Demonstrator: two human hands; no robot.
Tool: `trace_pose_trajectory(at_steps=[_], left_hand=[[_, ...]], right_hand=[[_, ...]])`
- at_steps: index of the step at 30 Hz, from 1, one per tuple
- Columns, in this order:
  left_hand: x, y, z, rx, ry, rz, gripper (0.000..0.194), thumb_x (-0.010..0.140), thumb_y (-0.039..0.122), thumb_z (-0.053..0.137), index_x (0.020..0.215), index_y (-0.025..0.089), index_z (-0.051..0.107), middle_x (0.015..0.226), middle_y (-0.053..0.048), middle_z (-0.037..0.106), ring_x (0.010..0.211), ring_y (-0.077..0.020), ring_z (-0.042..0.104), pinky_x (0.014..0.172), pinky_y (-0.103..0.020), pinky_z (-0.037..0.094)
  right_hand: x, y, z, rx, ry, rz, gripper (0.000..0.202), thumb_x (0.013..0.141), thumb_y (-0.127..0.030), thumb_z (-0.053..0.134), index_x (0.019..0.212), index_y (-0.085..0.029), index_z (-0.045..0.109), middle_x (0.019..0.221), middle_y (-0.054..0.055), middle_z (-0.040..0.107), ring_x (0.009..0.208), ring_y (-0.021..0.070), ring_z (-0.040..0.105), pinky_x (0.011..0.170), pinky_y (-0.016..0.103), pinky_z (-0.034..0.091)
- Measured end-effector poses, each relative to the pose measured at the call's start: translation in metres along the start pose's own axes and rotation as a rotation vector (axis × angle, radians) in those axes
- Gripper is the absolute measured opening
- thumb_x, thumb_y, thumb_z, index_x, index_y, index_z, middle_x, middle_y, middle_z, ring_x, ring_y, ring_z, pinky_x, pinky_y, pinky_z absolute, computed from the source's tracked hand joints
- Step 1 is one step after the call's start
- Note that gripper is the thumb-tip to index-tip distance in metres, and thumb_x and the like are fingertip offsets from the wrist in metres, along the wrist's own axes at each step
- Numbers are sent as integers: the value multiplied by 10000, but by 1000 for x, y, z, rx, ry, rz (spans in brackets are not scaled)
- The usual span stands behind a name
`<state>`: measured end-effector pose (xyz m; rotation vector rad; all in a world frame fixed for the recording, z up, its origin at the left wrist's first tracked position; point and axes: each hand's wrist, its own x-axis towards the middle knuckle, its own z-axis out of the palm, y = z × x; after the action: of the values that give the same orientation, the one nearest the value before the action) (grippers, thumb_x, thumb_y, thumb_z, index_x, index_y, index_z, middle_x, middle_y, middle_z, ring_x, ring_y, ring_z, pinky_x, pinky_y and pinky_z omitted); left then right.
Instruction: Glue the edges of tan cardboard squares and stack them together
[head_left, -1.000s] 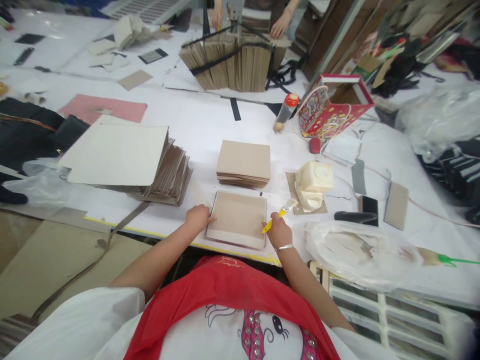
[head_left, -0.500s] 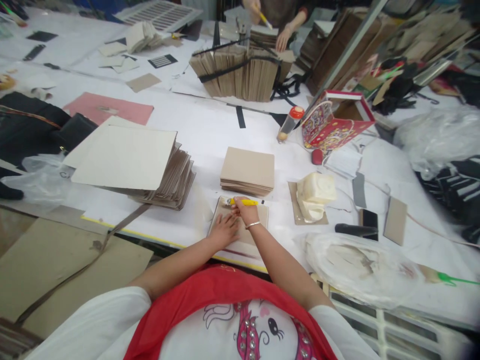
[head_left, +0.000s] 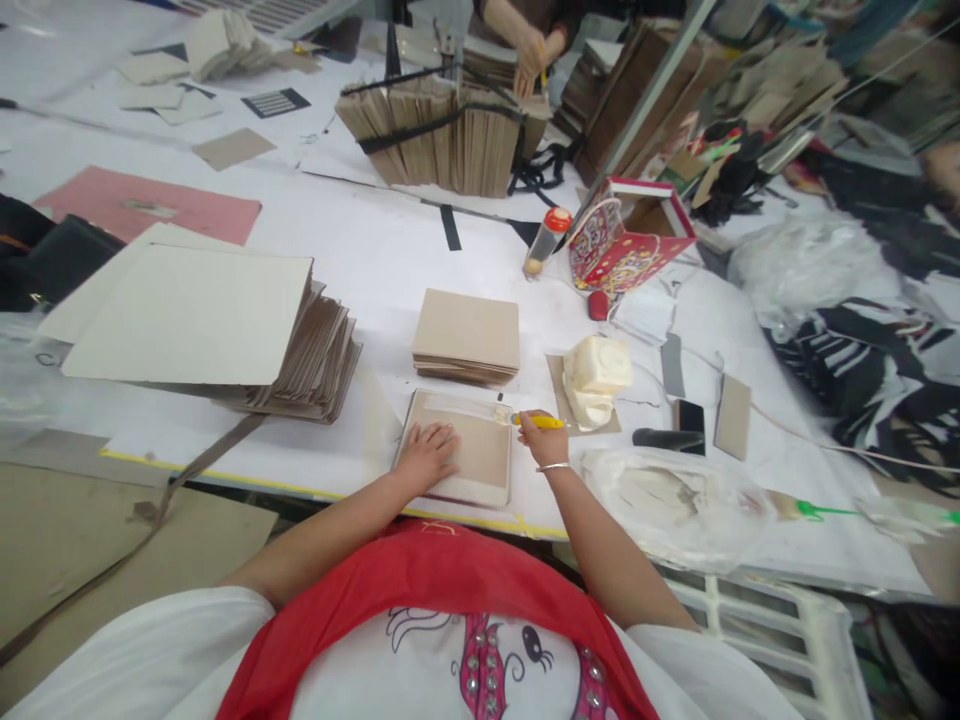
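My left hand lies with fingers spread on a tan cardboard panel at the table's front edge. My right hand is closed around a yellow-handled brush, its tip at the panel's upper right corner. A pale, wet-looking streak runs along the panel's far edge. Just behind lies a neat stack of tan boards. To the right of the brush, a cream block-shaped container coated in a pale substance stands on a cardboard piece.
At left rises a tall pile of folded boards topped by large pale sheets. A red paper bag and a red-capped bottle stand further back. A phone lies at right. Across the table, a person's hands work by bundled boards.
My right hand has swept the brush rightward along the panel's far edge, leaving a pale streak. My left hand stays on the panel. The view has shifted right.
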<state>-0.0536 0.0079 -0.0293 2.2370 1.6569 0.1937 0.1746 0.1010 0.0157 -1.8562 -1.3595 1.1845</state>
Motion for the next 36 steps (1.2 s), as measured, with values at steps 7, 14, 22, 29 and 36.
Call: trace_pose_trajectory(at_steps=[7,14,22,29,36], left_hand=[[-1,-53,-33,-182,178,-241,303,844,211,394,1109,163,532,1188,-92,526,1113,-175,458,977,-315,335],[-16,-142,-37,-178,153,-687,511,664,165,616,1158,140,487,1153,-127,494,1041,-234,500,904,-310,372],[-8,-155,-31,-289,128,-731,52,624,152,599,665,154,567,793,-37,561,771,-161,542,696,-247,408],[-37,-91,-69,-726,167,-614,276,641,265,625,885,149,569,668,24,578,575,-102,516,525,-206,398],[-27,-14,-115,-1252,215,-453,324,617,376,680,832,136,642,609,14,579,479,-66,462,457,-189,386]], right_hand=[[-17,-18,-8,72,101,-56,399,690,-473,562,858,-114,611,581,32,618,454,118,581,443,213,493],[-54,-43,5,170,30,-183,542,736,-543,507,1089,-134,558,733,46,647,492,112,602,492,235,525],[-80,-33,27,143,-184,-282,473,820,-515,416,1139,-171,472,835,61,654,539,123,624,519,260,525],[-98,-35,53,-35,-243,-552,274,812,-411,495,979,-201,443,990,84,615,862,171,614,759,334,494],[-103,-49,87,-51,-344,-584,331,722,-369,583,915,-205,370,808,5,564,651,130,552,591,252,438]])
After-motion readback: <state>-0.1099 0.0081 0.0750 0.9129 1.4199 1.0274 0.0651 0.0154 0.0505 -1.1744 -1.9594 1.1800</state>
